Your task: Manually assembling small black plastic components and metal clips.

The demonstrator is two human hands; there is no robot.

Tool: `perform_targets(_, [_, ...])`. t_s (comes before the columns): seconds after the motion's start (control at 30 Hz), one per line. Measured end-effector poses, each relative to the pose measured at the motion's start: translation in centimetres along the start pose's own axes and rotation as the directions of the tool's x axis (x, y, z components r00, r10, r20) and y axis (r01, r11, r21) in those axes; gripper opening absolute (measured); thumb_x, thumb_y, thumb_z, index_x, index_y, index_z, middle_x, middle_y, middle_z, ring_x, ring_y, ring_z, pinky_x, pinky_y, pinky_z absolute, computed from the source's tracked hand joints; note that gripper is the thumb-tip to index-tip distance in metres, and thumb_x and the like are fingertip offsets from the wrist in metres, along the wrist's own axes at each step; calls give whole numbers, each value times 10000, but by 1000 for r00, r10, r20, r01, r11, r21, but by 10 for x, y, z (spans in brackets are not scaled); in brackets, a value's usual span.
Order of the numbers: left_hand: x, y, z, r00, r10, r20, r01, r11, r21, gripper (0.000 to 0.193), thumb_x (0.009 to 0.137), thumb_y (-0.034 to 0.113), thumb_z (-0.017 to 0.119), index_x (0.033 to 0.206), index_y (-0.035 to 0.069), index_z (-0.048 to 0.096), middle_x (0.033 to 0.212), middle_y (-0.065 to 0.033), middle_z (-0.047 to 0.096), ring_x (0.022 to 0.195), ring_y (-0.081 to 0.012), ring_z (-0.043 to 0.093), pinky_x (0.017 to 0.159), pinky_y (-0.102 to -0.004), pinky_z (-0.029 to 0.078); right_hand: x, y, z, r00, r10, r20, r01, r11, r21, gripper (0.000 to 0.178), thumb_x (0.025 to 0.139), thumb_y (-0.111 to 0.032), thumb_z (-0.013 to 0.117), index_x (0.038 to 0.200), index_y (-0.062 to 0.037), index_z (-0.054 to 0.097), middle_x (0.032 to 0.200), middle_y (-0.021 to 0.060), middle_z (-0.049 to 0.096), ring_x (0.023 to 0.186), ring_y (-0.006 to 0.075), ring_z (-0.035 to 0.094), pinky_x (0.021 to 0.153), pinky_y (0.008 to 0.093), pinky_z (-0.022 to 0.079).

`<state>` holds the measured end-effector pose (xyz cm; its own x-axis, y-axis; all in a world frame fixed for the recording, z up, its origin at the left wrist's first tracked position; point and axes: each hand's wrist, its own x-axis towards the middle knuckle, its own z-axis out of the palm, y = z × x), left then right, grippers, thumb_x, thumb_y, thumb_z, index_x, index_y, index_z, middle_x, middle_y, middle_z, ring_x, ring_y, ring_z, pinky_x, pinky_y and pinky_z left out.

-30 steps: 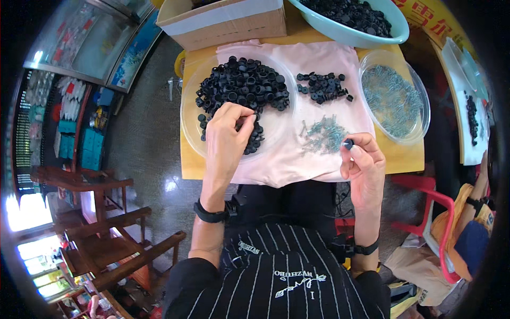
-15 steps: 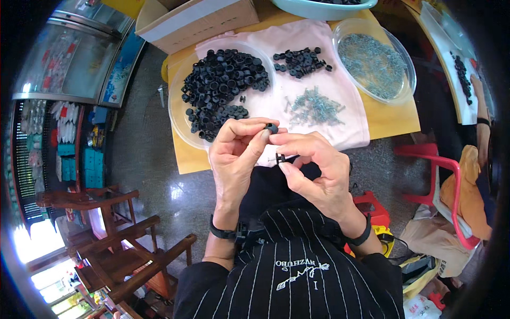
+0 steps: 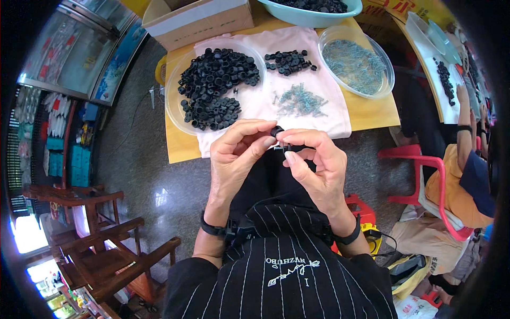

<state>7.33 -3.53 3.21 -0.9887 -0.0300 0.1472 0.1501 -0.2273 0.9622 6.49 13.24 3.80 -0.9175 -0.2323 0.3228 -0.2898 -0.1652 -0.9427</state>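
My left hand (image 3: 231,154) pinches a small round black cap (image 3: 276,131) between thumb and fingertips. Close beside it, my right hand (image 3: 320,166) grips a small black plastic piece (image 3: 287,148) between thumb and fingers; a thin screw seems to be set in it. The fingertips of both hands almost meet, and whether the two parts touch is hard to tell. Beyond my hands, on a pink cloth (image 3: 249,141), lie a loose heap of screws (image 3: 301,100) and a pile of small black parts (image 3: 289,62).
A clear round tray (image 3: 172,114) heaped with black caps (image 3: 218,80) sits at the left. On the right stands a clear tub (image 3: 390,85) of screws. A cardboard box (image 3: 199,24) and a pale blue basin (image 3: 313,19) are behind. Another person's arm (image 3: 464,114) reaches over a side table.
My right hand has brought its black piece nearer to the cap and turned it more upright. The cap has tilted in my left fingers. The whole view has shifted slightly.
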Motion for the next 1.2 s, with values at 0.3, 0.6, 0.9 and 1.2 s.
perform_targets(0.3, [-1,-4,9,994,65,88,-65,998,-10,257,846,-46,648,1102,-24,641,1146,-111,592,1015,-148,598,881,-248,486,-5,7,-14,960,274,51,-254,783,567,225,936,-114,559,1102,34,531,1069,152,626,949,180,638,680,271,576])
perform_targets(0.6, [-1,-1,9,994,60,95,-65,997,48,265,823,-90,646,1082,-37,627,1101,-107,599,963,-137,594,855,-256,492,-3,12,-23,924,360,130,-347,644,682,251,935,-140,575,1123,25,554,1046,141,646,930,166,644,652,258,573])
perform_targets(0.9, [0,-6,21,998,40,49,-36,996,-77,270,818,-98,644,1080,-43,612,1052,-98,610,942,-134,598,841,-271,497,-1,17,-31,896,422,142,-371,532,761,247,925,-132,596,1129,6,593,1008,85,652,871,112,627,621,230,553])
perform_targets(1.2, [3,-19,23,993,-113,20,112,926,-361,225,868,-7,628,1089,-31,592,1024,-150,670,896,-209,672,836,-321,541,3,-3,-26,980,108,-169,-86,988,130,198,850,24,636,1046,49,625,997,87,643,796,104,630,650,215,551])
